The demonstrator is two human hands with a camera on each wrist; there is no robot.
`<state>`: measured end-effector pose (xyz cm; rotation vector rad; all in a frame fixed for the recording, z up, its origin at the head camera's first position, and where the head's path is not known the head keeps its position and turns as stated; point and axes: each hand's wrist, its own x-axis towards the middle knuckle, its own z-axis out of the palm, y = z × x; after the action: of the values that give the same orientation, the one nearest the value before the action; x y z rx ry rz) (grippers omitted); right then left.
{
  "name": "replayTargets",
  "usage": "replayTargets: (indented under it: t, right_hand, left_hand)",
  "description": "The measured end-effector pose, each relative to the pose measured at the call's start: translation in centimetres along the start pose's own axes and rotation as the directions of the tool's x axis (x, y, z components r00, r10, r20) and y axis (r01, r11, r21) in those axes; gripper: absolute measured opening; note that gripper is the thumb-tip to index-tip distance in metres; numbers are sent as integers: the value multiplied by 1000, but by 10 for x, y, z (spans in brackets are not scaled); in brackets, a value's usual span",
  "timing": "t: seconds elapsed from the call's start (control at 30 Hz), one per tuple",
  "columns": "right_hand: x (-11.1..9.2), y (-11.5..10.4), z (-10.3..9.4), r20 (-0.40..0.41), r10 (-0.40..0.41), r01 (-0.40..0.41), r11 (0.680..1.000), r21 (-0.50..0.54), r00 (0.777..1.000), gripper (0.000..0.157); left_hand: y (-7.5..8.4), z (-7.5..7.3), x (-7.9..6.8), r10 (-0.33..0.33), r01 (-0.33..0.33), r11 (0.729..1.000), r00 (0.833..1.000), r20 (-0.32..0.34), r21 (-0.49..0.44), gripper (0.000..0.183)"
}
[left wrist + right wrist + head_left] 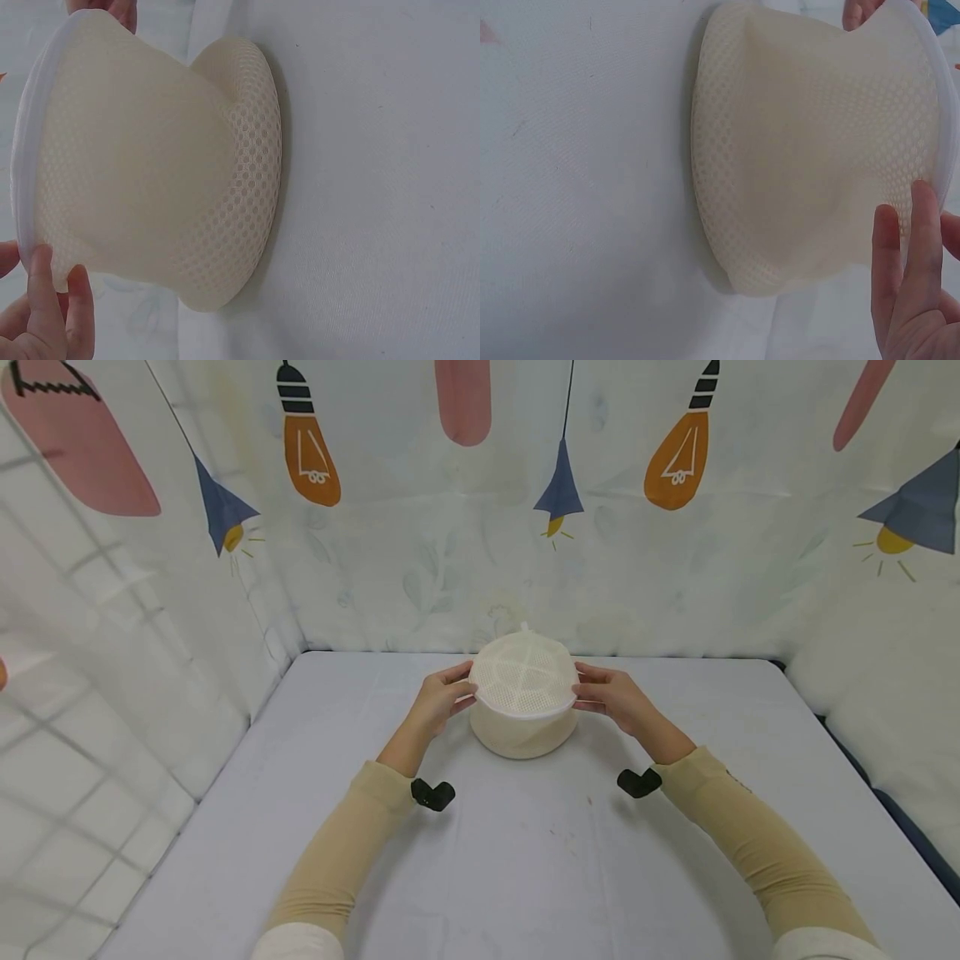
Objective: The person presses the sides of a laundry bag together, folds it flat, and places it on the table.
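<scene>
A cream mesh bag is set on a white tabletop, near its far edge and about midway between the left and right edges. The bag is round in outline; its top is formed by a netted panel, bordered by a white band, and a small white tab is seen at the side facing the far edge. The base is supported by the tabletop, while the side wall is seen in both wrist views to be drawn inward between base and band.

The rim is held from both sides. On the side toward the tabletop's left edge it is pinched between the thumb and fingers of the left hand; on the side toward the right edge it is pinched likewise by the right hand.

Both forearms are covered by tan sleeves and are extended over the tabletop from its near side. A small black device is shown at the left wrist, and a second one at the right. Beyond the far edge, a pale cloth wall is printed with orange bulbs and blue lamps.
</scene>
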<state>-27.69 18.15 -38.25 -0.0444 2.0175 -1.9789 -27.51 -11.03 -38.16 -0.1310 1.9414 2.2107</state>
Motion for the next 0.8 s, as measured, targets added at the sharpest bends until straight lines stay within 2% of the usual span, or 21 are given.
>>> replayTargets:
  t: [0.27,0.8]
  right_hand:
    - [0,0,0,11,7,-7,1000,-12,1000,60]
    - [2,5,3,11,5,-5,999,32,1000,57]
  left_hand:
    - [-3,-1,2,3,-3,1000,1000,-2,2,51]
    - [-7,-1,1,-12,12,1000,1000,-10,-3,52]
